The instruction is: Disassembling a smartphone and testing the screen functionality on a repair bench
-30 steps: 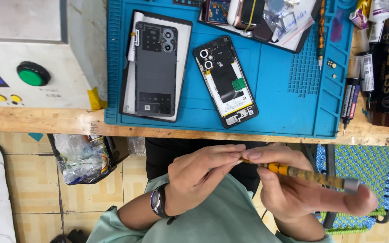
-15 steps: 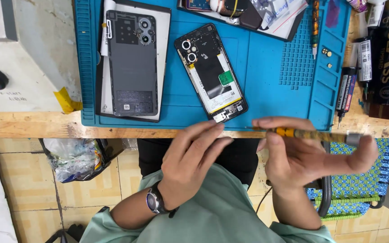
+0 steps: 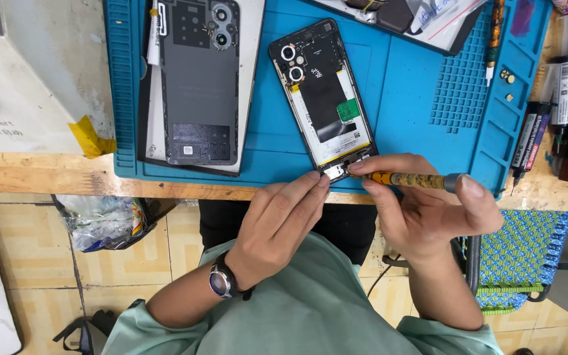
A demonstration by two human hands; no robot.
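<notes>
The opened phone (image 3: 323,98) lies on the blue mat (image 3: 415,131), its lower end now met by the screwdriver (image 3: 405,179), earlier held off the bench. The tool is gripped in the right hand (image 3: 428,210); the left hand (image 3: 277,227) touches the phone's bottom edge with extended fingertips, nothing grasped.

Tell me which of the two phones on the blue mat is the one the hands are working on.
The opened phone with exposed insides, right of the grey back cover. Both hands touch its bottom end.
</notes>
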